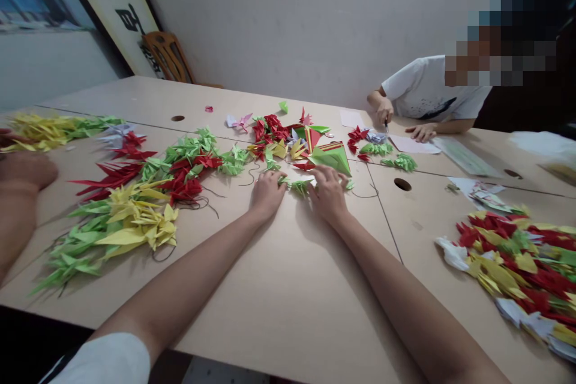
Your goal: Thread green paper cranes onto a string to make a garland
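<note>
Green paper row [299, 188] sits just on the near side of the green folded stack [333, 159]. Left hand [269, 194] is curled left of that stack, right hand [330, 193] loosely bent in front; can't tell if either grips. Prob featherlight, crushable, so I'd pinch folds, not tips.

Item: green folded-paper pieces [300, 188] | Look: light green, pointed, leaf-like tips | State: folded, bunched close together in a short row; middle showed, parts hidden, joins unclear | Pose: lay low, row ran left to right | Place: rested mid-scene on the pale tabletop [274, 294]
</note>
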Demonstrator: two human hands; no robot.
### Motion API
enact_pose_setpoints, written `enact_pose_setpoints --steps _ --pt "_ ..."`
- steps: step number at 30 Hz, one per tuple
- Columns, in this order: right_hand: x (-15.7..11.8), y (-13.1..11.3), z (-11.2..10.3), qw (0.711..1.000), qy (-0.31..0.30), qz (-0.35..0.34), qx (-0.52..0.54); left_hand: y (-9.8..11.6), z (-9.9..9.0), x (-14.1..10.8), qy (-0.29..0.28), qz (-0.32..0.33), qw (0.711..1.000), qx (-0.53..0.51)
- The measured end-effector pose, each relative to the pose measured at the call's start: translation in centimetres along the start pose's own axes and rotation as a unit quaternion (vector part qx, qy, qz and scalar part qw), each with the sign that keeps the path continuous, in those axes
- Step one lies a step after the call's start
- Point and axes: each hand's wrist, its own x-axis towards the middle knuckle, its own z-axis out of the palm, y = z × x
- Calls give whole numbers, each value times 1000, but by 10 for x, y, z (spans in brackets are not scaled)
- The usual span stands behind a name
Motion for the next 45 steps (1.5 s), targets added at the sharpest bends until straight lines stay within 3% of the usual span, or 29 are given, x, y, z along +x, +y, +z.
enact_pose_setpoints --steps 4,9,15,21,26,28,30,32,34,37,39,41,45 --pt "-4 -10 3 992 -73 -98 31 0 1 -1 6 11 1000 -24" --pt "-3 -8 3 989 -113 -88 35 -5 4 1 9 9 999 -53" --pt "-2 -5 4 994 -87 -60 17 -6 6 4 18 -12 997 -78" --pt "-3 1 8 998 -37 40 -37 -9 8 5 34 -21 994 -101" --pt "-4 -9 1 999 41 -14 18 -10 9 6 61 -3 991 -123" --pt "-5 -18 -1 994 43 -59 79 -9 8 6 75 3 990 -121" --pt "-7 -26 0 983 25 -63 170 -8 6 6 84 -1 988 -128" --pt "-9 -31 2 962 -3 2 271 -6 5 5 86 -6 985 -152" --pt "-9 -33 4 921 -43 102 373 -4 3 5 79 -3 979 -189" --pt "-8 -33 9 819 -114 218 519 -1 2 3 65 6 972 -226" --pt "-6 -33 11 761 -133 254 581 2 3 1 57 9 971 -234" --pt "-4 -32 12 733 -133 271 610 3 3 0 49 12 969 -242" --pt "-2 -30 11 709 -128 289 630 4 3 -1 39 24 964 -262"
